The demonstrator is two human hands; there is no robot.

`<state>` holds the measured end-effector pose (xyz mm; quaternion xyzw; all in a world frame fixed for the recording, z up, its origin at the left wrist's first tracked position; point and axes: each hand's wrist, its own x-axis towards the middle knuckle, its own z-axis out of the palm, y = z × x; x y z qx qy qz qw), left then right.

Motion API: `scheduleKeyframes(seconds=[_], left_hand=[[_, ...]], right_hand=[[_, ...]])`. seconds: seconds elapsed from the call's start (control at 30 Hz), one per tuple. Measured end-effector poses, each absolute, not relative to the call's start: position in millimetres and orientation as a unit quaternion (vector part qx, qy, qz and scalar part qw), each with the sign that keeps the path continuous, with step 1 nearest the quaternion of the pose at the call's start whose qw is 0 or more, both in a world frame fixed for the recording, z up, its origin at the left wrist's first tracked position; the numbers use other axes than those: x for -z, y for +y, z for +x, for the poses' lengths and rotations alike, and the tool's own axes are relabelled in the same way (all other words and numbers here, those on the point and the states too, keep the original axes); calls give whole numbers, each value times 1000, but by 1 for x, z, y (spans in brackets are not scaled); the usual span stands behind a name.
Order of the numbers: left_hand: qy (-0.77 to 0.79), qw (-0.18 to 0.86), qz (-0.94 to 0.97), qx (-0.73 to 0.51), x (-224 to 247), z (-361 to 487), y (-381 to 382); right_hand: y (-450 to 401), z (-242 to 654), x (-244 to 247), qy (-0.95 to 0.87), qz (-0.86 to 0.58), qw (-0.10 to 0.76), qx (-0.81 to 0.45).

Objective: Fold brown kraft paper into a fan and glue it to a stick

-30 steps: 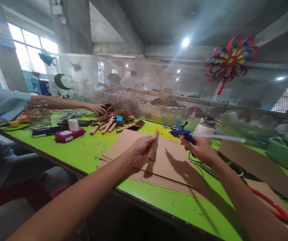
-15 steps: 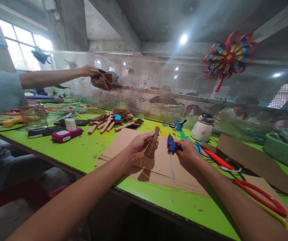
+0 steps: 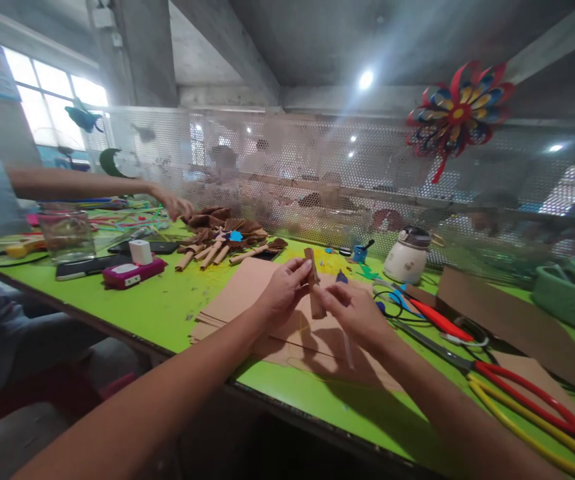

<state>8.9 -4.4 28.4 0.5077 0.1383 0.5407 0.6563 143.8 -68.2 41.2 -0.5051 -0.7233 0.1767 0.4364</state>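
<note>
Over a stack of brown paper sheets (image 3: 247,283), my left hand (image 3: 283,291) pinches a narrow folded piece of brown paper (image 3: 318,305) near its upper end. The fingertips of my right hand (image 3: 355,312) close on the same piece lower down, at its right side. Just behind my right hand, a blue glue gun (image 3: 341,276) lies on the sheets, mostly covered by the hand. Its pale glue stick (image 3: 349,352) pokes out below.
Scissors with red and yellow handles (image 3: 532,390) lie at right, near brown card (image 3: 512,327) and a white jar (image 3: 407,257). Rolled brown paper pieces (image 3: 212,250) are heaped at back left. A co-worker's hand (image 3: 170,202) reaches there, beyond a purple box (image 3: 135,272) and glass jar (image 3: 67,233).
My right hand has let go of the glue gun and moved onto the folded paper, which has turned in my left hand. The co-worker's hand has come down, with the brown bundle now on the heap.
</note>
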Motion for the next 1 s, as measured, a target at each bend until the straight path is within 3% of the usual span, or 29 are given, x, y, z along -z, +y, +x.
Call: scheduleKeyframes(seconds=[0.63, 1.0], left_hand=[[139, 680, 503, -515, -27, 14, -12], [153, 695, 484, -510, -30, 12, -12]], right_hand=[[-71, 128, -15, -688, -503, 496, -164], [-74, 126, -12, -720, -490, 488, -50]])
